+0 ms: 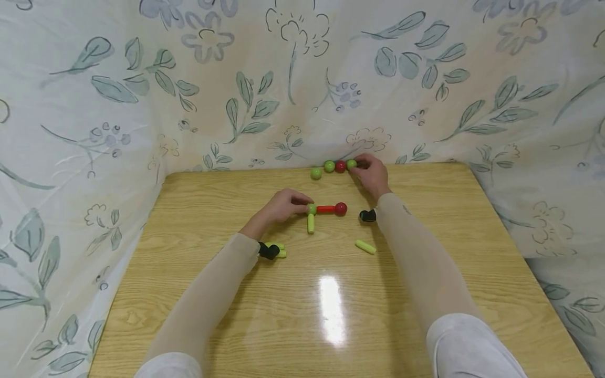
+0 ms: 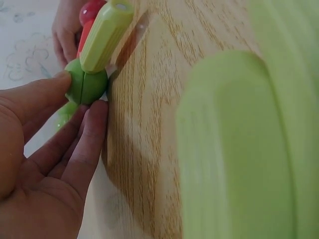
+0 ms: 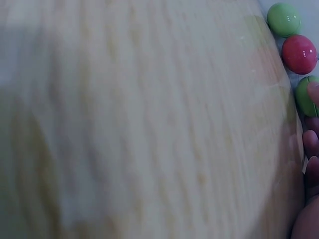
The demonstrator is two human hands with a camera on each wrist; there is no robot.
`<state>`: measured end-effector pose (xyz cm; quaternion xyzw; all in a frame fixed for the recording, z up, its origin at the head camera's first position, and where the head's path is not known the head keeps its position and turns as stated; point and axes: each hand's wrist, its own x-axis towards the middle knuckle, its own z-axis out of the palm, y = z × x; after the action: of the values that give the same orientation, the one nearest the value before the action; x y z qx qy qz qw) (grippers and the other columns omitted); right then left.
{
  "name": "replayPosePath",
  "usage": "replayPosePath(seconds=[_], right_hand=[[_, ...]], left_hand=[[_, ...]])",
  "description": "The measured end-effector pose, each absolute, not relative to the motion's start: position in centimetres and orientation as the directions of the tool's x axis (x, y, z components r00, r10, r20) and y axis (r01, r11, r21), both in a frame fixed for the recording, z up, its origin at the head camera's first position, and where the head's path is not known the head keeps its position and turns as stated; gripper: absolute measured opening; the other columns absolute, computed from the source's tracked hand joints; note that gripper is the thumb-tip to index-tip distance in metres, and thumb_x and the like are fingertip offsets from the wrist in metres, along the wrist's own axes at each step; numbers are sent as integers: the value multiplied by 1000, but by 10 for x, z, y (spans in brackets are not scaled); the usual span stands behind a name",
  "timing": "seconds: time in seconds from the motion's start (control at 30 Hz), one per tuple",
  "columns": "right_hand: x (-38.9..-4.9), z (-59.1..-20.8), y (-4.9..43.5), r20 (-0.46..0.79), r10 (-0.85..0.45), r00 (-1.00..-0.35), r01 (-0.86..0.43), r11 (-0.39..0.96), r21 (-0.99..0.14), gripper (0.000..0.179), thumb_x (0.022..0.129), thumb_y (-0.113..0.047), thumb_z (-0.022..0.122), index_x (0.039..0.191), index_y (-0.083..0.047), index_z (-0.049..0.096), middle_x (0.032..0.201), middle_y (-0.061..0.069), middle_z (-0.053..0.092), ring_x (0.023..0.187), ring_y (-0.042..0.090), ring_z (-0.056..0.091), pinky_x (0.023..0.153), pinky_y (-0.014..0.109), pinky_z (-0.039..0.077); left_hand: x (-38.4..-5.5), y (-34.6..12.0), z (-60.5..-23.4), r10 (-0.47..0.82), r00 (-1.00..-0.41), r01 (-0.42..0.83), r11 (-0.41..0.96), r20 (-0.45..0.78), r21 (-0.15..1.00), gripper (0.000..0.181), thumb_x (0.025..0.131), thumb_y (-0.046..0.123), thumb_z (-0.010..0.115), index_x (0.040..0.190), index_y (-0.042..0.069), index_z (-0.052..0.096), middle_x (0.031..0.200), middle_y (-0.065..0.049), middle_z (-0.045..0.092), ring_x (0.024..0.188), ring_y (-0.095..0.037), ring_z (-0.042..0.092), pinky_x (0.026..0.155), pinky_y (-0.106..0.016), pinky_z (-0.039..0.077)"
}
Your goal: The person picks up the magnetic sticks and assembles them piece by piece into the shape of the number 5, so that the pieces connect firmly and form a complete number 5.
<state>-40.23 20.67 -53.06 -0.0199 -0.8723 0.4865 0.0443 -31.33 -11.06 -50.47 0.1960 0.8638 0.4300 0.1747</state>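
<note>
My left hand (image 1: 285, 205) pinches a green ball (image 2: 85, 83) between thumb and fingertips near the middle of the table. From that ball a red rod (image 1: 325, 209) runs right to a red ball (image 1: 341, 209), and a yellow-green rod (image 1: 310, 224) points toward me. At the table's back edge, my right hand (image 1: 373, 176) grips another green ball (image 1: 351, 164), the right end of a short row. Beside it in the row are a second red ball (image 3: 299, 54) and a further green ball (image 3: 283, 20). Most of the right hand is outside the right wrist view.
One more green ball (image 1: 316, 173) lies just left of the row. A loose yellow-green rod (image 1: 365, 247) rests right of centre, and two others (image 1: 282, 254) lie by the left wrist camera (image 1: 269, 251). Patterned cloth (image 1: 302, 121) rises behind the wooden table (image 1: 331, 268).
</note>
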Motion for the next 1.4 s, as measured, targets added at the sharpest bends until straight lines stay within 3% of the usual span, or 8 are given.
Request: replayPosePath(seconds=[0.4, 0.73, 1.4], right_hand=[[-398, -523, 217, 104, 36, -994, -75, 470, -880, 32, 101, -18, 81, 130, -6, 72, 128, 12, 70, 117, 27, 63, 105, 41, 49], [-385, -513, 222, 63, -13, -998, -62, 428, -902, 33, 102, -17, 79, 133, -7, 71, 128, 13, 69, 118, 29, 61, 107, 44, 47], [-353, -511, 239, 81, -37, -996, -89, 466, -880, 39, 102, -25, 80, 137, -9, 70, 134, 13, 69, 123, 31, 63, 108, 49, 48]], left_hand=[[-314, -111, -495, 500, -856, 198, 550, -130, 811, 25, 105, 17, 75, 128, 11, 81, 126, -2, 77, 116, -20, 67, 103, -39, 53], [-314, -113, -496, 464, -879, 186, 551, -113, 813, 24, 104, 16, 76, 127, 10, 82, 125, -3, 77, 116, -21, 67, 104, -40, 52], [-312, -111, -508, 472, -869, 162, 552, -146, 818, 25, 104, 18, 77, 127, 12, 81, 125, 0, 77, 118, -19, 67, 105, -38, 52]])
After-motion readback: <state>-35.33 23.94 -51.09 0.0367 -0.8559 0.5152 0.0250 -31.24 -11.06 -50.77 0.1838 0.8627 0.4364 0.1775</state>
